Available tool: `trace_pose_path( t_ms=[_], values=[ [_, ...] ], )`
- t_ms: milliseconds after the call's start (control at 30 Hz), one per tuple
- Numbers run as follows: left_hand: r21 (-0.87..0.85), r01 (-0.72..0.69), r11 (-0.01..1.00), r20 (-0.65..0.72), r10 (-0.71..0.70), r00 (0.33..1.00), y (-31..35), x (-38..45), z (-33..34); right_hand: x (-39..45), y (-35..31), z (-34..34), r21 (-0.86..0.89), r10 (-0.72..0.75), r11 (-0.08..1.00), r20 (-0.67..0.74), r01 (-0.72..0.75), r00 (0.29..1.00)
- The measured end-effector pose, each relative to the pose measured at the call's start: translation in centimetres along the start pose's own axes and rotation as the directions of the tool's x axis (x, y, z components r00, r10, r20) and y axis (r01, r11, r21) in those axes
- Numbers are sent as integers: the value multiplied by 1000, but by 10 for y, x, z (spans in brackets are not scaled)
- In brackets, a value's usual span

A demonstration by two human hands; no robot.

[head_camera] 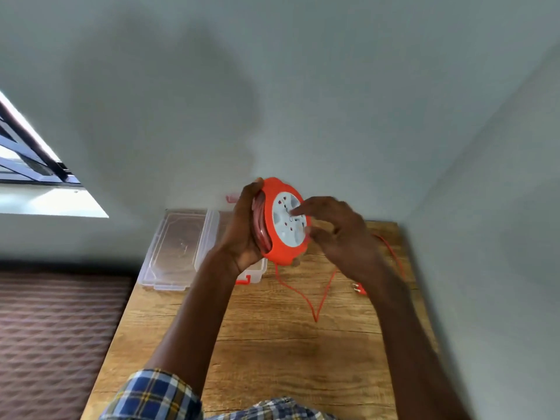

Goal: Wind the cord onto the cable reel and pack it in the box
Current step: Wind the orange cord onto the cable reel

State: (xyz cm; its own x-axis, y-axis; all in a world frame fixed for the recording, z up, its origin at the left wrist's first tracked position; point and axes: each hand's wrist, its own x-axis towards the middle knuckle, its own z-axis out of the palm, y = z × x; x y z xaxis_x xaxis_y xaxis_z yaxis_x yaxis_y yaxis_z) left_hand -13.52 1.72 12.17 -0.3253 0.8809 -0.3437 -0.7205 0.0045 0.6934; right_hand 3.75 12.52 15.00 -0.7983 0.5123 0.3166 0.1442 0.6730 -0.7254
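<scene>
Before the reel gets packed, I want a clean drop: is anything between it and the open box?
Nothing visible blocks it. The cable reel is held just above the open box, but loose cord still trails on the table.

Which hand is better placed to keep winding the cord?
Right. The right hand is on the reel's white face; the left hand grips its rim. Loose cord lies on the table.

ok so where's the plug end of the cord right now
In the head view the plug lies on the wooden table at the right, just past the right hand, with loose orange cord trailing back to the cable reel.
</scene>
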Motion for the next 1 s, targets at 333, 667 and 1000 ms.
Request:
trace_pose_path(
  t_ms=[333, 667, 1000],
  values=[
    [19, 296, 955, 263, -290, 920, 2, 2, -24, 2, 4, 12, -130, 57, 991, 204, -30, 977],
    [72, 257, 964, 242, -267, 933, -2, -3, -23, -8, -4, 32, -299, 92, 954, 176, -36, 980],
    [99, 194, 976, 135, -206, 969, -5, 0, -11, -8, -11, 38, -140, 382, 912, -46, -385, 923]
  ],
)
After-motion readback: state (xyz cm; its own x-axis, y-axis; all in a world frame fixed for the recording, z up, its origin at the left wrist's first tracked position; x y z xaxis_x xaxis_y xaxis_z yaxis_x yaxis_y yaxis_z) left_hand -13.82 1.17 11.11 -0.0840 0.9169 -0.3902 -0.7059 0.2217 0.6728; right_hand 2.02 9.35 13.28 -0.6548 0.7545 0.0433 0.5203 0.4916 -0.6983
